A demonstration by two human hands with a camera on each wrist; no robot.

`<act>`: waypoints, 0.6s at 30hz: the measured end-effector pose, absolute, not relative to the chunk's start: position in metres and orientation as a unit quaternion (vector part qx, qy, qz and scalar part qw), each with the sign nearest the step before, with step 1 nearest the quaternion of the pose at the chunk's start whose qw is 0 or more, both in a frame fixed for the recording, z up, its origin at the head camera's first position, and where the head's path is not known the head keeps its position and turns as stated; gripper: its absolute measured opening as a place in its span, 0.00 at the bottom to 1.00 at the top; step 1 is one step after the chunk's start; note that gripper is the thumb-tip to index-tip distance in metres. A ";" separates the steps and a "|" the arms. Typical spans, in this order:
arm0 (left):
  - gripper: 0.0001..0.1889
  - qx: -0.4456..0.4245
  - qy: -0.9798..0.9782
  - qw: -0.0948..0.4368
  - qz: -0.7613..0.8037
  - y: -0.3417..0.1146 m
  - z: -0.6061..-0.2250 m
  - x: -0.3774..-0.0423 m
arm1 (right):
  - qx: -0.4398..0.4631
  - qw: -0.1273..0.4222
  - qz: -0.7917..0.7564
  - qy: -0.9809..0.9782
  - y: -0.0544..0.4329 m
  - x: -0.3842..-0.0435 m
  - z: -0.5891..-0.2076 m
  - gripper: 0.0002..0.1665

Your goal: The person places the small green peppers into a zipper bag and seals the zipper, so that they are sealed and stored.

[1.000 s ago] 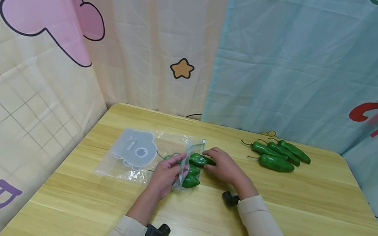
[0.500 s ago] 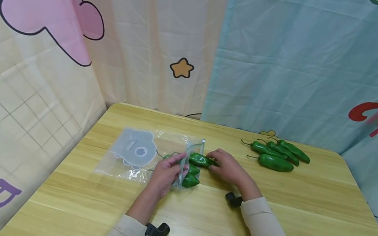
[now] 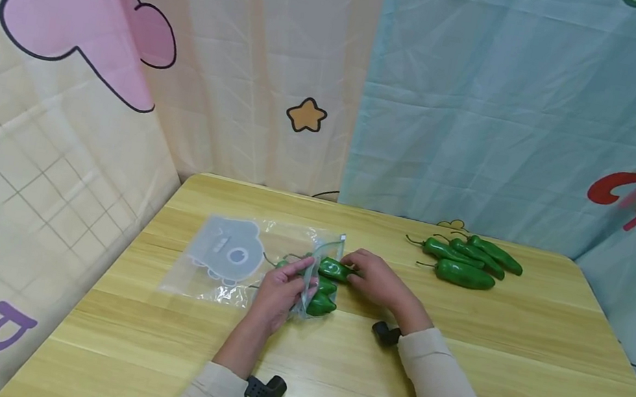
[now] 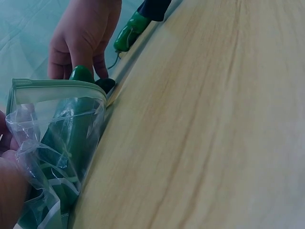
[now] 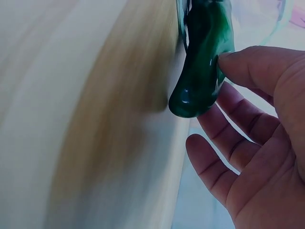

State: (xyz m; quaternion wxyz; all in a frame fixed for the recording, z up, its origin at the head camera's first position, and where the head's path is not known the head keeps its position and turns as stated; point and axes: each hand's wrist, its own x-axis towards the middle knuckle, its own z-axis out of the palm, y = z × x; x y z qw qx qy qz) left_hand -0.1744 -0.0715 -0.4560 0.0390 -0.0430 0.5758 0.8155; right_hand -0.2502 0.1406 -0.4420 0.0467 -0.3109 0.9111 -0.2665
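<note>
A clear zip bag (image 3: 216,290) with a grey cartoon print lies on the table, its mouth facing right. Several green peppers (image 3: 321,306) are inside, their blunt ends near the opening. My left hand (image 3: 278,293) holds the upper edge of the bag's mouth, keeping it raised; some fingers are hidden by the plastic. One green pepper (image 5: 202,67) lies partly in the mouth. Its outer end is pinched between the thumb and fingers of my right hand (image 3: 374,278). In the left wrist view, the bag's green zip strip (image 4: 59,86) curves around the peppers.
Several more green peppers (image 3: 464,274) lie in a loose group at the back right, stems pointing left. The wooden table (image 3: 516,369) ends at the printed curtains (image 3: 463,110) behind and at both sides.
My right hand drew slightly right with the pepper, then came back left, and the pepper now sits deeper in the bag. The left hand has stayed in place on the bag's mouth.
</note>
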 end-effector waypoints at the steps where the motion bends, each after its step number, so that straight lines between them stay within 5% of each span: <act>1: 0.27 -0.043 0.575 0.040 0.816 -0.072 -0.456 -0.175 | -0.312 0.047 -0.267 0.911 0.140 -0.250 -0.442 0.15; 18: 0.27 -0.048 0.580 0.046 0.812 -0.072 -0.458 -0.175 | -0.300 0.057 -0.280 0.910 0.122 -0.253 -0.441 0.14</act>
